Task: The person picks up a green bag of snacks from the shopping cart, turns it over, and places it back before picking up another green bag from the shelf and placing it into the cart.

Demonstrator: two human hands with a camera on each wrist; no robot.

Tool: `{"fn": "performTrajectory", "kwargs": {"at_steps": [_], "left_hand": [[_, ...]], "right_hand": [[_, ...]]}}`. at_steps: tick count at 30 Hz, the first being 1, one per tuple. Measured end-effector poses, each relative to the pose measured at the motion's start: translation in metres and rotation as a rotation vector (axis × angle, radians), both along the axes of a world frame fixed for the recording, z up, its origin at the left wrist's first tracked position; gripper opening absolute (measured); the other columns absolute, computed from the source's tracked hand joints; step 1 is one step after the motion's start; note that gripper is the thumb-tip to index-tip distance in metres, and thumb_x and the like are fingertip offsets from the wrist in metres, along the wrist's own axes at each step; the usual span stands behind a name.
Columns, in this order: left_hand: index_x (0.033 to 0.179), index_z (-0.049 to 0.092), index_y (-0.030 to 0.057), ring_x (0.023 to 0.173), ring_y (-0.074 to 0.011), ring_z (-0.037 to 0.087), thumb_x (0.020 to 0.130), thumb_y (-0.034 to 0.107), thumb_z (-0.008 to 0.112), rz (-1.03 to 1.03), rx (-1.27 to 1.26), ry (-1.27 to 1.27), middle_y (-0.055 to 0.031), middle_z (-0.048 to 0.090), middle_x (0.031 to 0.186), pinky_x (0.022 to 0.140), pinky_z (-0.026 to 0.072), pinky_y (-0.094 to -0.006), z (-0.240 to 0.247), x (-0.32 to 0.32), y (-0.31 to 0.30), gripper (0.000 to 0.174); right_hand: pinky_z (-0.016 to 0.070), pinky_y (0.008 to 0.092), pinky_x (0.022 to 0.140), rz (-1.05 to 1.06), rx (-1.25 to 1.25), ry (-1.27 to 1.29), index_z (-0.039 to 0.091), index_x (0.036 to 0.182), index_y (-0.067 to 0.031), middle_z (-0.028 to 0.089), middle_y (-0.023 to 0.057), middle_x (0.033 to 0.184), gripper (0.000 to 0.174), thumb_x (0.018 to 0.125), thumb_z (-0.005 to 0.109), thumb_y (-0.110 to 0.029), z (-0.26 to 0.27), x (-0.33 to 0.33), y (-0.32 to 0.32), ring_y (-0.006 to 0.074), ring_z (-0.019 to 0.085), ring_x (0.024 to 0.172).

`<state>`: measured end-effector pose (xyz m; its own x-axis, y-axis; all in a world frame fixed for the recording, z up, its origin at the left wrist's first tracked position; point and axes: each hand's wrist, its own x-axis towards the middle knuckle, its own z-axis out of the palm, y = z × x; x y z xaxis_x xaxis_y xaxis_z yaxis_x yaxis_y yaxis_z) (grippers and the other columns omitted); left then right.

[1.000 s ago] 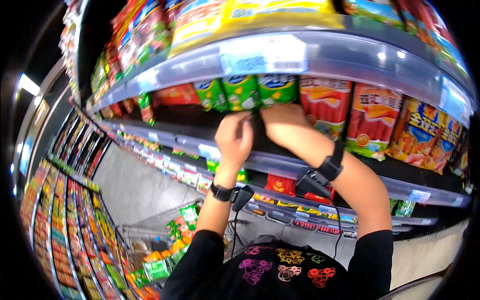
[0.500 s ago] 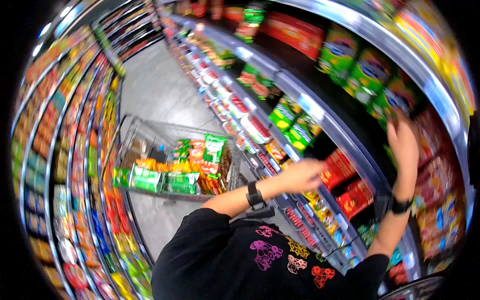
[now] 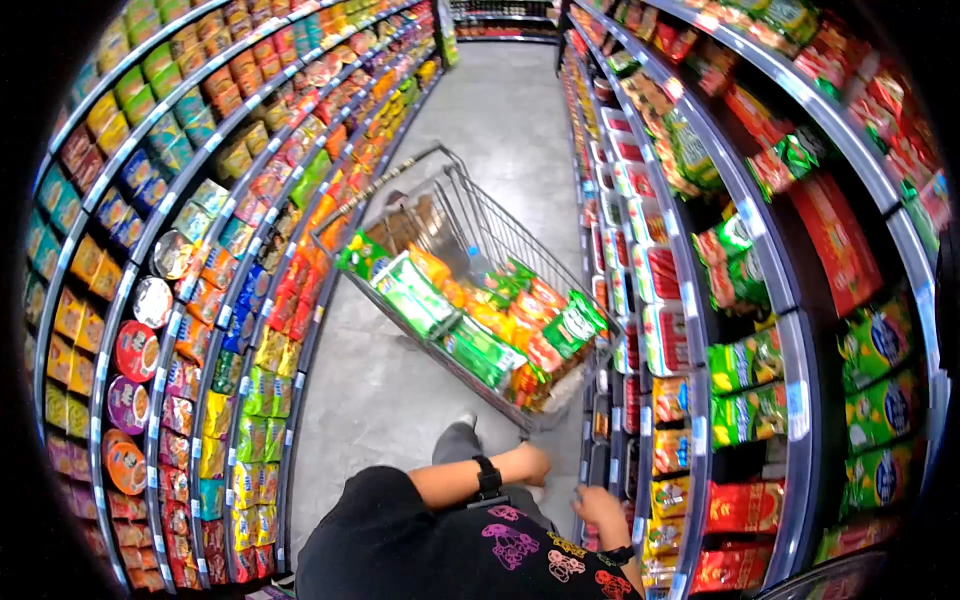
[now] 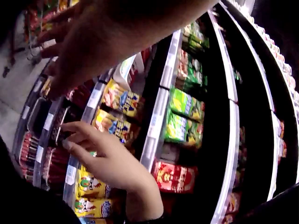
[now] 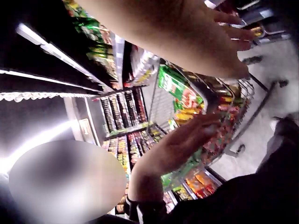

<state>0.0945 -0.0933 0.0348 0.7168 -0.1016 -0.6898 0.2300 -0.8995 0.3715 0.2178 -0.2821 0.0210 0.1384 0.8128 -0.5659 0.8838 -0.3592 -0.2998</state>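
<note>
In the head view my left hand (image 3: 525, 463) is held in front of the body, just short of the near end of a wire shopping cart (image 3: 505, 212). It holds nothing, and its fingers look loosely extended in the right wrist view. My right hand (image 3: 600, 508) hangs lower, beside the right-hand shelves, with empty, slightly bent fingers. Snack packs fill much of the cart: a long green-and-white bag (image 3: 415, 293), a green bag (image 3: 575, 325) and orange packs (image 3: 430, 266) among them.
Shelves of packaged noodles (image 3: 130, 350) line the left of the aisle. On the right, tiered shelves carry red packs (image 3: 745, 507) and green bags (image 3: 880, 415). Grey floor (image 3: 500, 100) runs between them. A shoe (image 3: 467, 422) shows close behind the cart.
Both hands have come away from the shelf with the green bags and dropped in front of the body. The view has turned left, from the shelf toward the cart and aisle.
</note>
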Motion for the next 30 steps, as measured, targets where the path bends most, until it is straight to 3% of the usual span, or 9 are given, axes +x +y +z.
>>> {"fn": "performTrajectory", "kwargs": {"at_steps": [2, 5, 10, 13, 15, 19, 25, 29, 30], "left_hand": [[0.107, 0.06, 0.0053, 0.091, -0.0335, 0.061, 0.079, 0.04, 0.055, 0.074, -0.028, -0.055, -0.0165, 0.064, 0.101, 0.078, 0.0478, -0.0445, -0.001, -0.024, 0.031, 0.045], [0.12, 0.054, 0.0079, 0.096, -0.0362, 0.058, 0.083, 0.043, 0.054, 0.195, -0.07, -0.056, -0.0186, 0.062, 0.102, 0.079, 0.0463, -0.0466, 0.012, -0.053, 0.089, 0.051], [0.099, 0.058, 0.0036, 0.084, -0.036, 0.06, 0.081, 0.039, 0.055, 0.613, -0.07, -0.465, -0.0183, 0.063, 0.089, 0.072, 0.047, -0.0446, 0.016, -0.098, 0.191, 0.04], [0.091, 0.061, 0.0036, 0.081, -0.0345, 0.061, 0.082, 0.042, 0.055, 0.907, -0.164, -0.533, -0.0165, 0.064, 0.082, 0.069, 0.0466, -0.0433, 0.023, -0.125, 0.247, 0.04], [0.088, 0.063, 0.0041, 0.079, -0.0337, 0.061, 0.082, 0.047, 0.053, 1.09, -0.197, -0.531, -0.0157, 0.064, 0.079, 0.068, 0.0465, -0.0424, -0.002, -0.147, 0.28, 0.044], [0.086, 0.065, 0.0011, 0.072, -0.0172, 0.063, 0.086, 0.054, 0.046, 1.119, -0.255, -0.185, -0.008, 0.066, 0.079, 0.063, 0.048, -0.0306, -0.034, -0.187, 0.337, 0.056], [0.096, 0.064, 0.0013, 0.071, -0.0165, 0.065, 0.083, 0.057, 0.047, 1.565, -0.701, -0.14, -0.0086, 0.067, 0.085, 0.061, 0.0468, -0.0286, -0.026, -0.214, 0.375, 0.059], [0.109, 0.056, 0.0, 0.072, -0.0167, 0.065, 0.083, 0.055, 0.049, 1.622, -0.797, -0.124, -0.0098, 0.067, 0.088, 0.058, 0.0474, -0.0287, -0.036, -0.218, 0.375, 0.061], [0.11, 0.054, -0.0005, 0.073, -0.0166, 0.066, 0.084, 0.053, 0.05, 1.639, -0.852, -0.14, -0.0108, 0.066, 0.089, 0.057, 0.0477, -0.0283, -0.025, -0.219, 0.373, 0.06]], "right_hand": [[0.0478, 0.0467, 0.077, 0.038, -0.102, 0.065, 0.058, 0.109, -0.0088, 0.063, 0.0189, 0.096, 0.038, 0.079, 0.055, -0.031, 0.015, -0.024, 0.04, 0.0373, 0.059, 0.089], [0.0465, 0.0456, 0.079, 0.15, 0.069, 0.194, 0.057, 0.111, -0.008, 0.063, 0.0193, 0.095, 0.038, 0.08, 0.054, -0.03, -0.004, -0.045, 0.091, 0.0366, 0.058, 0.093], [0.0472, 0.0422, 0.075, 0.114, 0.32, 0.261, 0.057, 0.107, -0.0047, 0.063, 0.0172, 0.089, 0.033, 0.082, 0.054, -0.026, 0.032, -0.074, 0.203, 0.0338, 0.059, 0.087], [0.0479, 0.039, 0.07, 0.066, 0.453, 0.398, 0.059, 0.103, -0.0038, 0.062, 0.017, 0.086, 0.028, 0.081, 0.054, -0.022, 0.041, -0.087, 0.27, 0.0319, 0.061, 0.08], [0.048, 0.0388, 0.07, 0.061, 0.528, 0.378, 0.06, 0.102, -0.0034, 0.062, 0.0168, 0.085, 0.027, 0.081, 0.055, -0.021, 0.044, -0.096, 0.313, 0.0322, 0.06, 0.079], [0.0478, 0.0381, 0.069, -0.018, 0.705, 0.365, 0.06, 0.097, -0.0028, 0.062, 0.0164, 0.083, 0.021, 0.08, 0.056, -0.016, 0.055, -0.117, 0.392, 0.0321, 0.06, 0.077], [0.0411, 0.0412, 0.084, -0.037, 0.946, 0.149, 0.049, 0.113, 0.0007, 0.055, 0.0204, 0.101, 0.045, 0.077, 0.062, -0.024, 0.023, -0.127, 0.472, 0.0358, 0.051, 0.097], [0.0411, 0.0451, 0.088, 0.013, 0.605, 0.233, 0.044, 0.122, 0.0013, 0.052, 0.028, 0.11, 0.06, 0.078, 0.061, -0.036, 0.017, -0.132, 0.493, 0.042, 0.051, 0.101], [0.0414, 0.045, 0.088, 0.011, 0.649, 0.197, 0.046, 0.121, 0.0011, 0.053, 0.0282, 0.109, 0.06, 0.078, 0.062, -0.037, 0.011, -0.136, 0.495, 0.042, 0.052, 0.098]]}}
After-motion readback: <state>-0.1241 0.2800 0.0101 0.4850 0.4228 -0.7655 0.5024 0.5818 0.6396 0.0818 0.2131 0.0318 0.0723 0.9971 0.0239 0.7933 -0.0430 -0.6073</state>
